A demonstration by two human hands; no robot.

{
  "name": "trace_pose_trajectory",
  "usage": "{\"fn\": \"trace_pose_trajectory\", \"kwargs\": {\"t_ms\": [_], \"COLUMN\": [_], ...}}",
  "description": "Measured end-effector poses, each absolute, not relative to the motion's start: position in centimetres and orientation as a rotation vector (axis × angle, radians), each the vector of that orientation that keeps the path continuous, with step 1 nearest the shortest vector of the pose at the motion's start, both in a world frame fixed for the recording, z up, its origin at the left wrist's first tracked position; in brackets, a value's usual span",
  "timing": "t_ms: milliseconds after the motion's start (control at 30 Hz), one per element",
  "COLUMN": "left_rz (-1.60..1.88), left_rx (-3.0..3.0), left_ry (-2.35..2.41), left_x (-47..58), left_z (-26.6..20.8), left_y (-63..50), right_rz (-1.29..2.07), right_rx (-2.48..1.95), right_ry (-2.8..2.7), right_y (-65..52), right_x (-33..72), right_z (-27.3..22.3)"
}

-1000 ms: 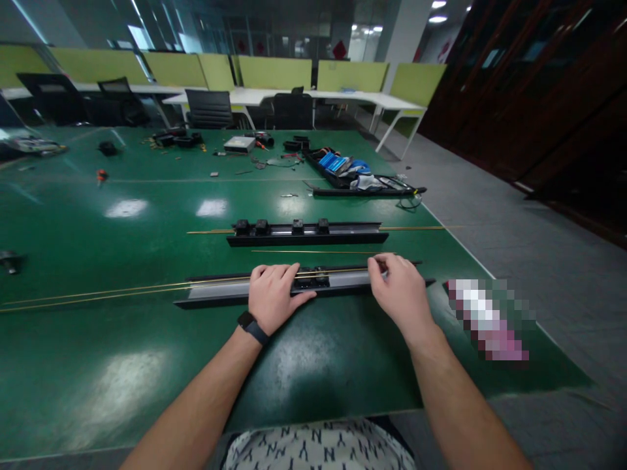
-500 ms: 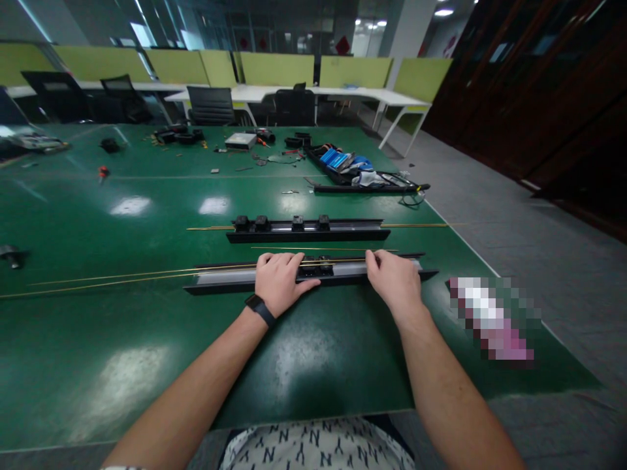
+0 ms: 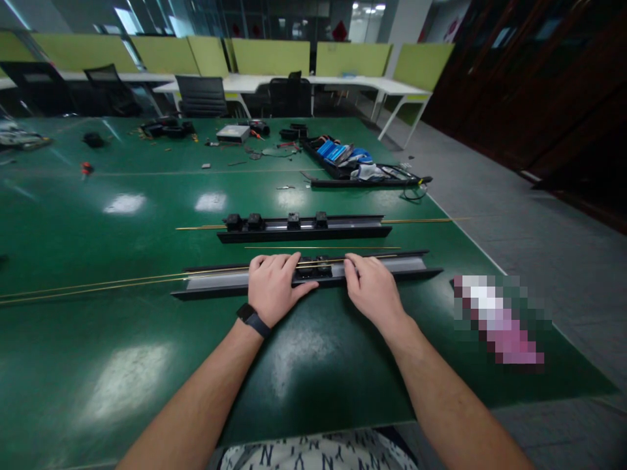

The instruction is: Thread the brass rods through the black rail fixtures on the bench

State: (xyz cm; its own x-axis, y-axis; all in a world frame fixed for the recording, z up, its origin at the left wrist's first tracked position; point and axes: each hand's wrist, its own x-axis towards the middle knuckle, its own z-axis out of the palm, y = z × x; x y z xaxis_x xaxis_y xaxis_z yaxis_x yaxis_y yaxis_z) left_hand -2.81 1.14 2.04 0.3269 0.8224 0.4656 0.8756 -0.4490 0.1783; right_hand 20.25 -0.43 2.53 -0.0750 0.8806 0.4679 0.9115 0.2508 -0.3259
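Observation:
In front of me a long black channel [image 3: 416,262] with a pale inner floor lies across the green table. My left hand [image 3: 273,287], a dark watch at its wrist, straddles its middle, fingers over the far wall and thumb stretched along the near one. Black blocks [image 3: 322,266] sit inside the channel between my hands. Thin brass-coloured rods [image 3: 147,279] run along it, pass under my left hand and stick out far to the left. Thumb and fingers of my right hand [image 3: 369,284] pinch a rod just right of the blocks; the fingertips are partly hidden.
A second black channel [image 3: 304,233] with several blocks and rods lies behind, and a loose thin rod [image 3: 323,248] between the two. Farther back are a black tray [image 3: 337,171] of blue packs and cables and a white box [image 3: 234,134]. A blurred-out pink item [image 3: 504,320] lies right.
My right hand has slid left along the channel, closer to the blocks, still pinching. The left hand stays over the channel's middle. The whole view has shifted slightly.

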Motion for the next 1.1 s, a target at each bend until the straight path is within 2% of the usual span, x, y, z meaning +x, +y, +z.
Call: {"fn": "trace_pose_trajectory", "kwargs": {"t_ms": [267,567,800,1100], "left_rz": [-0.778,-0.796,-0.801,-0.782], "left_rx": [-2.472,-2.476,-2.468,-2.449], "left_ry": [-1.595,-1.587,-1.583,-1.562], "left_x": [-2.9,-2.9,-2.9,-2.9], "left_z": [1.8,1.8,1.8,1.8], "left_y": [1.2,1.1,1.2,1.2], "right_rz": [-0.09,0.019,-0.053,0.035], "right_rx": [-1.808,-1.558,-1.72,-1.498], "right_ry": [-1.729,-1.892,-1.759,-1.918], "right_y": [-0.3,-0.6,-0.5,-0.6], "right_x": [21.5,20.0,20.5,19.6], "right_z": [2.0,1.8,2.0,1.4]}}
